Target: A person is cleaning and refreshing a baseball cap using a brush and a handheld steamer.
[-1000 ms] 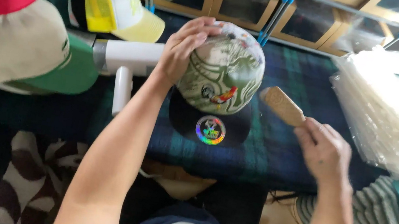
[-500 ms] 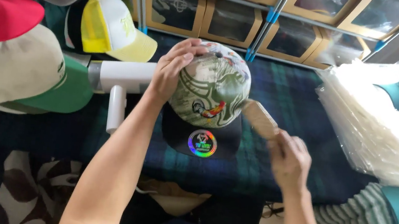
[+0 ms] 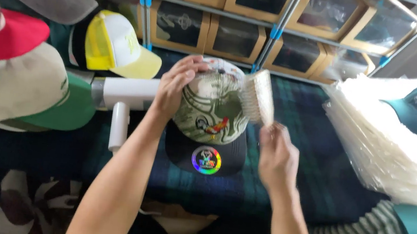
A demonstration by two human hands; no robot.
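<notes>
Clearly the brushing is under way rather than finished: the brush (image 3: 258, 95) lies with its pale bristles against the right side of the cap (image 3: 212, 113), up near the crown, and nothing in view shows how much of the cloth has been gone over. The cap sits in the middle of the dark green and blue checked cloth (image 3: 315, 163), its black brim toward the person, a round shiny sticker (image 3: 206, 160) on that brim. The left hand (image 3: 176, 85) is curled over the cap's left side, fingers spread across the printed panel and pressing on it, so it steadies the cap. The right hand (image 3: 276, 155) is closed around the brush's handle (the handle itself is mostly hidden in the fist), just beside the brim.

As a judgement, the front panel, the left side under the fingers and the brim look yet to be brushed, though I cannot tell that for certain. A white handheld appliance (image 3: 124, 98) lies just left of the cap, untouched. Other caps are piled at the left, among them a yellow and white cap (image 3: 114, 40) and a cream and green cap (image 3: 24, 87); a stack of clear plastic bags (image 3: 393, 141) rests at the right, well apart from both hands.
</notes>
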